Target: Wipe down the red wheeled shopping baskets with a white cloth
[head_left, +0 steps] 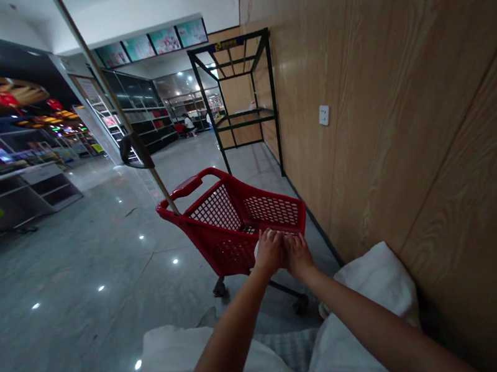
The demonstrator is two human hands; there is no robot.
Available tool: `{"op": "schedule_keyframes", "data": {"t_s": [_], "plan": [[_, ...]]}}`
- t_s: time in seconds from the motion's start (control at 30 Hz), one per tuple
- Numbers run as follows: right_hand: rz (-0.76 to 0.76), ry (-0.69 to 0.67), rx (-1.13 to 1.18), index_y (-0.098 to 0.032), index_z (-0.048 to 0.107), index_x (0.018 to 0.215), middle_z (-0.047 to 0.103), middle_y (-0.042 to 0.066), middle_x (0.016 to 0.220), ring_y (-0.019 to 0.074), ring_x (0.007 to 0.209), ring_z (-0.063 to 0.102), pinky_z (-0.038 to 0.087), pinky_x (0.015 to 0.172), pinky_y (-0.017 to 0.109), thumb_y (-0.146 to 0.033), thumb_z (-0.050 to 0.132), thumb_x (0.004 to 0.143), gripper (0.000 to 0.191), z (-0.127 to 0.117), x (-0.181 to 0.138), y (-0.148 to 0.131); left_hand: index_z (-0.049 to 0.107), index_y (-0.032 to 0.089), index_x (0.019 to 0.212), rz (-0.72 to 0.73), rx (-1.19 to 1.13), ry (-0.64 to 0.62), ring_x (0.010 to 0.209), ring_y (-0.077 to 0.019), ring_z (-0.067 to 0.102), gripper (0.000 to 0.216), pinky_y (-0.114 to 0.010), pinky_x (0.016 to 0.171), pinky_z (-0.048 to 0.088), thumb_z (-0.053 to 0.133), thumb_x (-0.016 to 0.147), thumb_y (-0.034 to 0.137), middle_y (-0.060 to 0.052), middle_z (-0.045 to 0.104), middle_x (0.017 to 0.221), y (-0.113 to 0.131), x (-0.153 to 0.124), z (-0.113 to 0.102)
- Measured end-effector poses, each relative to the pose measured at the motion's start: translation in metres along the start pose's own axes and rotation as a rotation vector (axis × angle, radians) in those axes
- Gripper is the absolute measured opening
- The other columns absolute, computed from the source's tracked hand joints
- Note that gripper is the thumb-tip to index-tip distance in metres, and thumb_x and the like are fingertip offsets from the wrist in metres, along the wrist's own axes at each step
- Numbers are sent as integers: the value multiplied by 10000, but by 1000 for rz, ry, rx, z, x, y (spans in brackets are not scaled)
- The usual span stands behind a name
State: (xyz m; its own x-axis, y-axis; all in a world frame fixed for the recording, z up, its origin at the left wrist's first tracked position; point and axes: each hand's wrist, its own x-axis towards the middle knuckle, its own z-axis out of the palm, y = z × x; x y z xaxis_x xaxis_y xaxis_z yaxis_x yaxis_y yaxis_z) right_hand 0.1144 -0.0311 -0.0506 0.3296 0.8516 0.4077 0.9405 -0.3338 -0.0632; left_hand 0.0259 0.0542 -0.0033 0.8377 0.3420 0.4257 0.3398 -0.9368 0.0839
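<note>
A small red plastic shopping cart (229, 214) stands on the grey floor in front of me, tilted in the head view. Both arms reach out to its near rim. My left hand (268, 251) and my right hand (297, 252) sit side by side, touching, with fingers curled over that rim. A bit of something white shows just left of my left hand; I cannot make out what it is. The basket looks empty. A thin pole (124, 117) rises from the cart's far handle side, with a dark object (135, 151) fixed partway up.
White cloth bundles (376, 279) and a striped grey cloth (288, 349) lie under my arms. A wood-panel wall (408, 123) with a white socket (323, 115) runs along the right. A green metal rack (237, 87) stands behind the cart. Shop shelves (44, 180) line the far left.
</note>
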Motion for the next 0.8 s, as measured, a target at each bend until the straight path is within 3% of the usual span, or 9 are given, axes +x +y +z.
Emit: {"op": "schedule_keyframes", "data": {"t_s": [0.13,0.23,0.3,0.43,0.5,0.6,0.7,0.8], "plan": [[-85,16,-53,-93,425,1357,536,183,1257,243,1100,492,201,1091,494,-106,422,845,513,0,2,22,537,201,1177,107,51,-105,1084,-205,502,344,-458,1102,259,473,849,121,-76,587,1105,-35,-3,-20],[-94,24,-63,-96,455,1326,552,179,1225,236,1070,502,208,1079,502,-92,405,848,480,-1,3,27,546,192,1163,45,128,-87,1063,-204,512,346,-456,1091,274,479,837,96,-81,584,1122,-74,-14,-45],[-72,9,-64,-94,465,1312,554,182,1221,249,1080,497,194,1074,518,-111,412,848,468,-3,4,23,581,189,1090,15,180,-73,1039,-218,513,271,-481,1085,271,492,843,120,-80,590,1087,-84,-23,-56],[-6,-44,-47,-54,431,1331,504,231,1273,312,1177,432,130,1076,553,-180,504,806,544,-7,6,11,610,189,936,-38,221,1,1033,-231,500,140,-521,1082,256,481,882,201,-70,595,1005,-55,-24,-44],[11,-79,-20,-47,416,1339,474,244,1302,324,1210,399,112,1086,546,-209,537,794,582,-9,8,9,594,182,990,-67,202,53,1035,-221,504,167,-505,1088,261,460,905,233,-74,593,1009,-28,-16,-26],[-4,-103,21,-90,425,1338,484,212,1297,303,1186,419,110,1103,515,-213,522,812,549,-12,9,13,573,192,1061,-14,145,9,1036,-205,521,195,-462,1078,298,465,914,260,-74,597,1035,-3,-2,-6],[-34,-99,44,-147,439,1334,500,176,1295,274,1149,456,158,1092,506,-162,440,850,483,-12,9,22,564,228,1107,83,138,-58,1030,-188,542,214,-452,1093,281,484,911,255,-50,615,1038,-14,1,-12],[-29,-143,36,-144,397,1375,449,192,1371,285,1203,431,212,1050,530,-120,400,854,521,-12,8,25,584,239,1098,122,204,-85,1032,-184,562,228,-470,1113,244,496,894,190,-41,634,1055,-57,-17,-42]]}}
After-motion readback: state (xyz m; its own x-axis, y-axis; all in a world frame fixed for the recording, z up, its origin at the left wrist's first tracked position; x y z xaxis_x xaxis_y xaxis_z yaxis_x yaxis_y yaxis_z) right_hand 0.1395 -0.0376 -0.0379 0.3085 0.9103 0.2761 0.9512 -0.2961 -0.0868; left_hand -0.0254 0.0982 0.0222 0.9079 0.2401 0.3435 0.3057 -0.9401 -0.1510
